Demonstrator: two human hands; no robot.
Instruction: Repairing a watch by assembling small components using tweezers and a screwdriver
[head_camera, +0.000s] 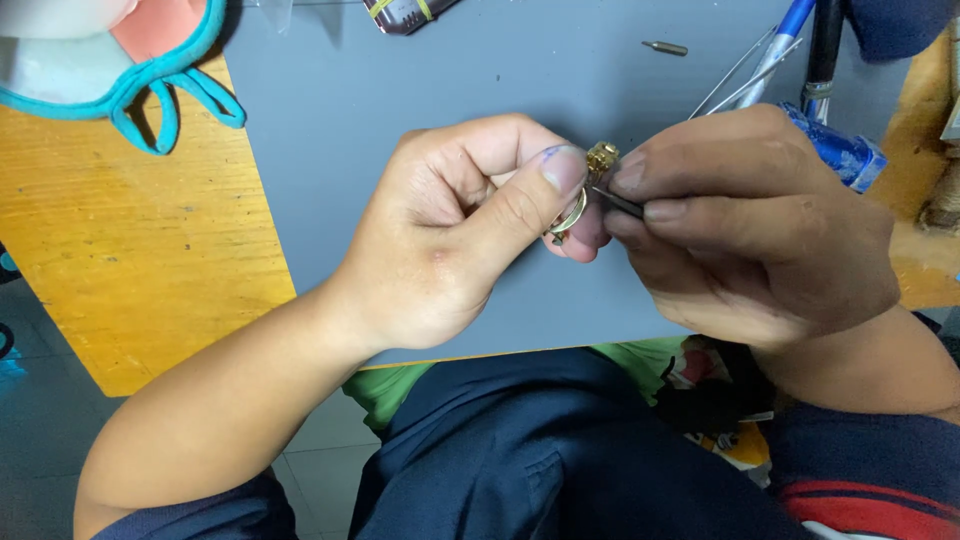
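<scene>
Left hand (450, 230) curled, thumb pressed against bent fingers (580, 240) in pinch, forearm bare, angled up from lower left. Right hand (760, 220) opposite, fingertips pinched together, nearly touching left; grip detail probably hidden behind knuckles. Both wrists raised.

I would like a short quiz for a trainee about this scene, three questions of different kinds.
1. True or false: the left hand pinches a gold ring.
2. What does the right hand hold against the ring? A) thin dark tool B) brush C) coin
3. What colour is the mat under the hands?

Key: 1 true; 2 A; 3 grey.
</scene>
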